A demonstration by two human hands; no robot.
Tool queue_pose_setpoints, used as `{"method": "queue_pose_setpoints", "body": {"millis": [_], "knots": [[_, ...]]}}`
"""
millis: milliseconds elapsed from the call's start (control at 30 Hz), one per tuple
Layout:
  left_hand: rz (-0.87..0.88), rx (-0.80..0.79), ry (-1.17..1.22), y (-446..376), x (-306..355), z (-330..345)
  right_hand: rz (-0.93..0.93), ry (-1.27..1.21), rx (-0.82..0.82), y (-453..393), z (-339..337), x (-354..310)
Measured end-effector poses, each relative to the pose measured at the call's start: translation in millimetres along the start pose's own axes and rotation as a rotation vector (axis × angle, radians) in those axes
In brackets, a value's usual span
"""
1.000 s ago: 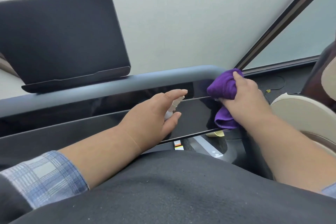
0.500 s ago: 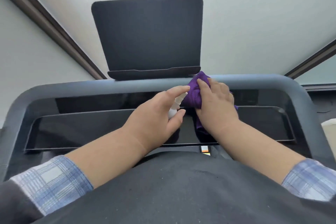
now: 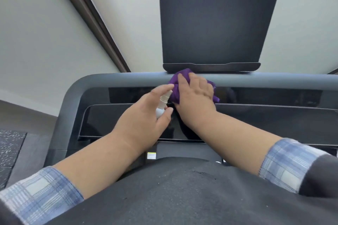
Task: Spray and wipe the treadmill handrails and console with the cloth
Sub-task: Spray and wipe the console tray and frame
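spray bottle (image 3: 161,105) body hidden in left hand (image 3: 144,117), handrail (image 3: 274,79) cut off right

Treadmill console (image 3: 274,120): glossy black panel framed by a grey handrail (image 3: 128,78) that curves down at the left corner. On the front rail: a crumpled purple cloth (image 3: 176,84), pressed down by the right hand (image 3: 195,95). Behind the rail: dark upright screen (image 3: 217,27) on a shallow ledge. Below left: speckled black floor mat (image 3: 11,144).
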State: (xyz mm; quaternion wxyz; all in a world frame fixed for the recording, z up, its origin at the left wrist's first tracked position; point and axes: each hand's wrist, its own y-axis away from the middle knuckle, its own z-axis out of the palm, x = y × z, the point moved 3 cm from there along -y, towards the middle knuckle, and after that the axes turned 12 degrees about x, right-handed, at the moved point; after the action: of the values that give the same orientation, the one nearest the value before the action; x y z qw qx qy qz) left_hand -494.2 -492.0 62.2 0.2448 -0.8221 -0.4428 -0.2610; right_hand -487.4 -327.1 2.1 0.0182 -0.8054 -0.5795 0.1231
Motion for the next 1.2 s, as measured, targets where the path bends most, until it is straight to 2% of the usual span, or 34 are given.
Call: {"method": "queue_pose_setpoints", "body": {"millis": [133,233,333,500,600,733,933,1200], "knots": [[-0.054,0.066,-0.012,1,-36,-30,-0.215,-0.021,-0.032,-13,13,-67],[-0.045,0.03,-0.018,-1,-46,-33,-0.267,-0.046,-0.004,-17,14,-73],[-0.036,-0.012,0.01,-3,-47,-26,-0.229,-0.026,0.028,-10,7,-46],[-0.027,-0.032,0.031,-6,-56,-21,-0.026,0.04,0.089,12,-12,20],[-0.065,0.011,0.01,-14,-74,-32,0.015,0.059,0.061,13,-12,21],[-0.131,0.081,-0.004,-14,-101,-51,-0.063,0.06,0.047,3,-2,-13],[-0.227,0.159,-0.003,14,-128,-80,-0.233,0.01,0.001,-24,17,-97],[-0.191,0.183,-0.013,31,-134,-90,-0.508,0.051,-0.055,-37,40,-189]]}}
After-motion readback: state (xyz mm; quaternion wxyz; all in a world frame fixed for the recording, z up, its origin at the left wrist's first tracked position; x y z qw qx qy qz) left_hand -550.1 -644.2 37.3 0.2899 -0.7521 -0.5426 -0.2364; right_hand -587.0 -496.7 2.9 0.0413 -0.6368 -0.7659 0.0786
